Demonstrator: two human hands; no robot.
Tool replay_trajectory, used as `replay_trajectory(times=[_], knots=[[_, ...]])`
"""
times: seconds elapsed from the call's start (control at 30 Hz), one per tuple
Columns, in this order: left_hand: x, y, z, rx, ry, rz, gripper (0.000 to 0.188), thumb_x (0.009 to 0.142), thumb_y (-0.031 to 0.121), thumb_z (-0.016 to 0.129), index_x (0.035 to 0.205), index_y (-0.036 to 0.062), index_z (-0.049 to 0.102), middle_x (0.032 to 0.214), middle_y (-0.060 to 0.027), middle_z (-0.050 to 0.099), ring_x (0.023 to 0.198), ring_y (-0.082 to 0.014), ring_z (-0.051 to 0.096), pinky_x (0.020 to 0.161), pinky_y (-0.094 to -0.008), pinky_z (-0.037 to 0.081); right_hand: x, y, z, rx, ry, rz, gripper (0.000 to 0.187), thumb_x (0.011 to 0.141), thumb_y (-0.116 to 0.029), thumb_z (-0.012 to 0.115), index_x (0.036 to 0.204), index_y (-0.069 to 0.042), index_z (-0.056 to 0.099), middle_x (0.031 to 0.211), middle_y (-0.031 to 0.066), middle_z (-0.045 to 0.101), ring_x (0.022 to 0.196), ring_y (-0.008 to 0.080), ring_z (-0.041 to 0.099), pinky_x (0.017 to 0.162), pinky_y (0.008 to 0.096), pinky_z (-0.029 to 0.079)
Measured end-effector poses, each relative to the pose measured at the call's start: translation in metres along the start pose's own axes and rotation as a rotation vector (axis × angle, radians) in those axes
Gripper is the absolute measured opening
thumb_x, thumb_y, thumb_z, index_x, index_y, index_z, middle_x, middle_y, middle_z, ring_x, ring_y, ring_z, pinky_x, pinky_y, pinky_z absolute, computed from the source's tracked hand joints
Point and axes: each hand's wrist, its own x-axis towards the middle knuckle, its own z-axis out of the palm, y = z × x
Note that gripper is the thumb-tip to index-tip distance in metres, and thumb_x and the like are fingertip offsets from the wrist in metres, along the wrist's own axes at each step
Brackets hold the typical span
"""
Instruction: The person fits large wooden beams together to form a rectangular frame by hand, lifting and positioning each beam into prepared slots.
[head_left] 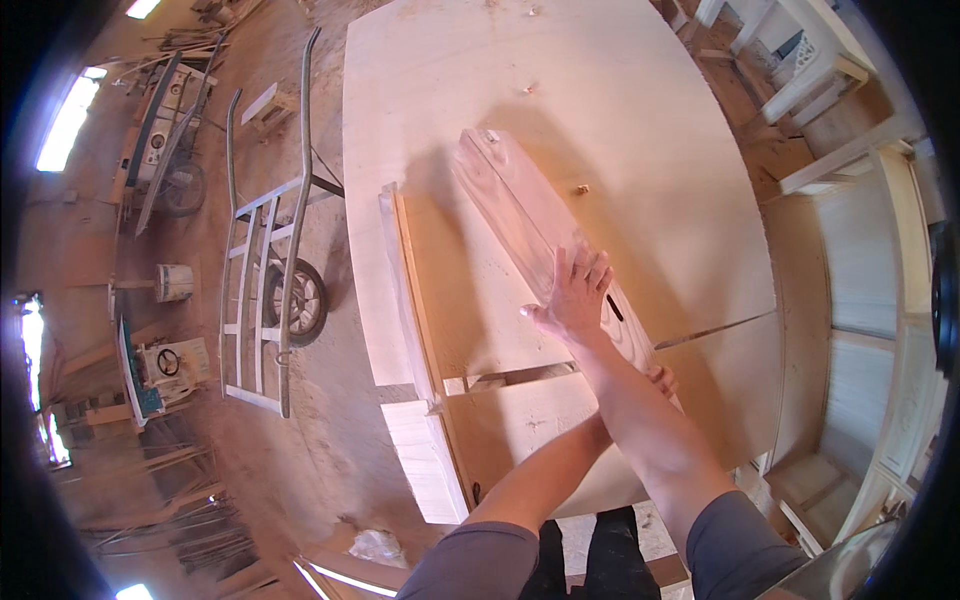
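Observation:
A long, thick wooden board extends diagonally over a pale plywood panel. It has pinkish grain, a lengthwise line and a dark narrow slot near its nearer half. My right hand lies on the board beside the slot, fingers spread and thumb out to the left. My forearms cross, the left passing beneath the right. My left hand grips the board near its close end, its fingers curled over the edge; the right forearm hides much of it. Shadows fall on both sides of the board; whether it touches the panel throughout, I cannot tell.
Another wooden strip runs along the worktop's left side. A gap crosses the panels near me. A metal hand cart stands on the dusty floor at left, near a white bucket. Wooden frames stand at right.

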Motion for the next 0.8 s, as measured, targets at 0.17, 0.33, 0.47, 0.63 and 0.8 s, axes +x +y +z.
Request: replay_trajectory(times=[0.17,0.33,0.47,0.63,0.8], knots=[[-0.029,0.002,-0.006,0.532,0.02,0.138,0.045,0.103,0.032,0.051,0.142,0.0113,0.044,0.15,-0.0134,0.041,0.14,-0.03,0.038,0.118,-0.0443,0.029,-0.004,0.004,0.019,0.014,0.085,-0.171,0.106,0.069,-0.042,0.088,0.16,-0.019,0.037,0.166,0.0279,0.021,0.15,0.06,0.011,0.119,0.0723,0.011],[-0.045,0.096,-0.074,0.684,-0.433,-0.181,0.069,0.091,0.023,0.063,0.155,0.0059,0.043,0.164,-0.0167,0.038,0.152,-0.0342,0.035,0.125,-0.0432,0.029,-0.005,0.028,0.029,-0.016,0.097,-0.149,0.103,0.068,-0.038,0.086,0.159,-0.02,0.04,0.166,0.0259,0.022,0.15,0.059,0.009,0.119,0.0734,0.011],[-0.099,0.13,-0.193,0.279,0.43,-0.447,0.017,0.086,0.012,0.066,0.097,0.0064,0.078,0.099,-0.0183,0.076,0.098,-0.0337,0.074,0.085,-0.0438,0.058,0.001,0.018,0.028,-0.003,0.144,-0.184,0.101,0.066,-0.038,0.084,0.156,-0.017,0.044,0.163,0.0255,0.025,0.149,0.0592,0.014,0.117,0.0745,0.015],[-0.005,0.164,-0.405,0.412,1.244,-0.222,0.072,0.085,0.015,0.075,0.15,-0.0021,0.048,0.152,-0.0237,0.051,0.142,-0.038,0.048,0.117,-0.0428,0.04,0.004,0.017,0.029,-0.026,0.167,-0.193,0.096,0.063,-0.038,0.084,0.151,-0.015,0.052,0.162,0.0254,0.028,0.147,0.0595,0.019,0.115,0.075,0.02],[0.068,0.168,-0.514,0.607,1.109,-0.378,0.092,0.076,0.014,0.085,0.155,0.0001,0.041,0.156,-0.0221,0.047,0.142,-0.0334,0.042,0.118,-0.0413,0.039,0.004,0.014,0.036,-0.01,0.115,-0.143,0.1,0.061,-0.041,0.087,0.152,-0.021,0.051,0.162,0.0229,0.028,0.147,0.0604,0.017,0.115,0.0757,0.019]])
